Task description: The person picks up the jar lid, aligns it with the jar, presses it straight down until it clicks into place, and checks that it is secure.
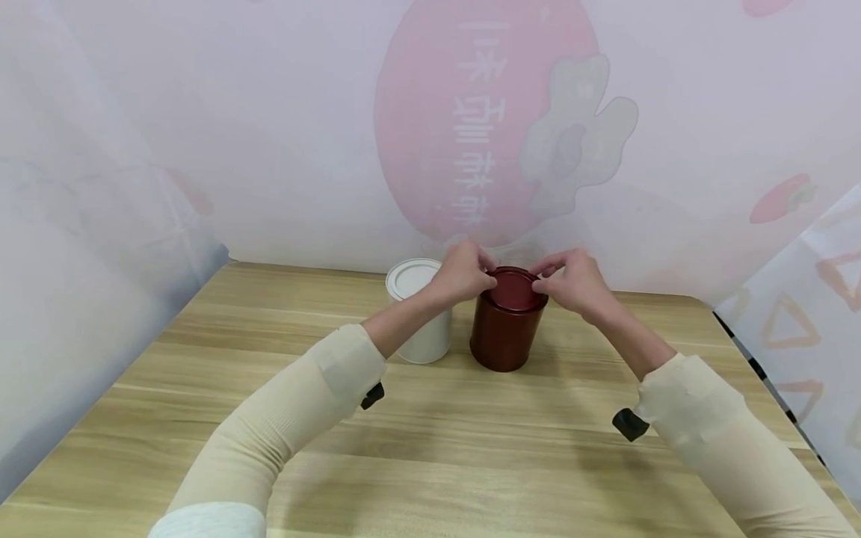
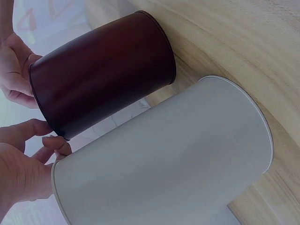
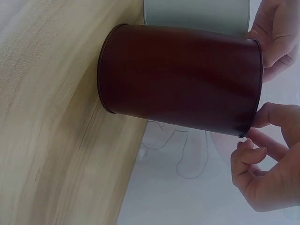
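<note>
A dark red round tin (image 1: pixel 504 336) stands upright on the wooden table (image 1: pixel 430 456), with its red lid (image 1: pixel 515 291) on top. A white tin (image 1: pixel 422 329) with a white lid stands close to its left. My left hand (image 1: pixel 486 278) pinches the lid's left rim with curled fingertips. At the right rim my right hand (image 1: pixel 543 281) pinches the same lid. The left wrist view shows the red tin (image 2: pixel 103 70), the white tin (image 2: pixel 164 159) and my left fingers (image 2: pixel 33 133) at the red tin's top edge. In the right wrist view my right fingers (image 3: pixel 269 140) sit at the red tin's (image 3: pixel 180 79) top rim.
A pale printed cloth backdrop (image 1: pixel 430 127) hangs right behind the tins and wraps both table sides. The table's right edge (image 1: pixel 760 366) runs close to my right arm. Bare wood lies between the tins and me.
</note>
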